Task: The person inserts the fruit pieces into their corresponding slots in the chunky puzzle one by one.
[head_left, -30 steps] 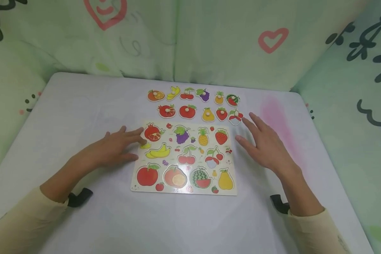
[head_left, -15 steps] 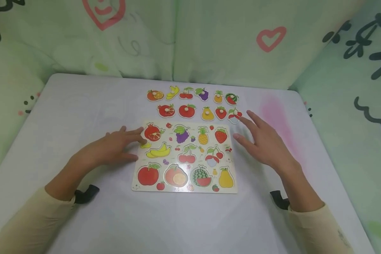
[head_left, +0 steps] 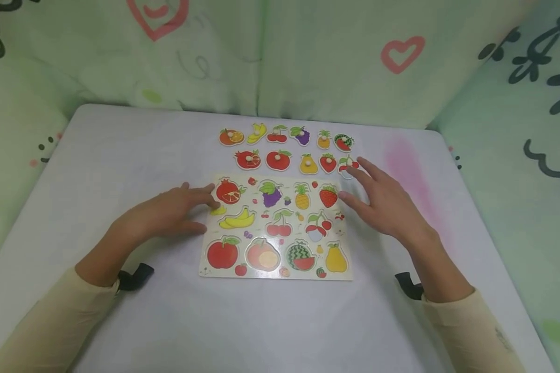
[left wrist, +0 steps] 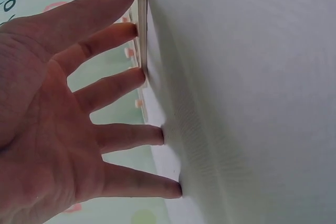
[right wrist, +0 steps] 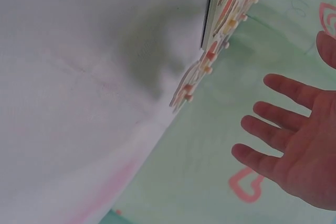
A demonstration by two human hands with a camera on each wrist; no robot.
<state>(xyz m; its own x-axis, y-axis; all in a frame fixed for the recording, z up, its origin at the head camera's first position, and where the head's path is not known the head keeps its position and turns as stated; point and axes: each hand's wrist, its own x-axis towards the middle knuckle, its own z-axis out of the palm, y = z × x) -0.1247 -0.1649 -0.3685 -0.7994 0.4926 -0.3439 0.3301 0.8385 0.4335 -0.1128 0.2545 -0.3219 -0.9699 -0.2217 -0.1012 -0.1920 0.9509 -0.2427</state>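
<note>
Watching remotely, I see the left hand [head_left: 171, 212], fingers spread, touching the board [head_left: 258, 231]; the right hand [head_left: 386, 204] hovers, likewise spread.

A white table [head_left: 270, 326] with a pink patch [head_left: 408, 168] stands before pale green cloth walls [head_left: 317, 62] (one red heart outline [head_left: 386, 55] sits right of the middle seam [head_left: 260, 62]); black squiggles [head_left: 553, 167] mark the right side.
</note>
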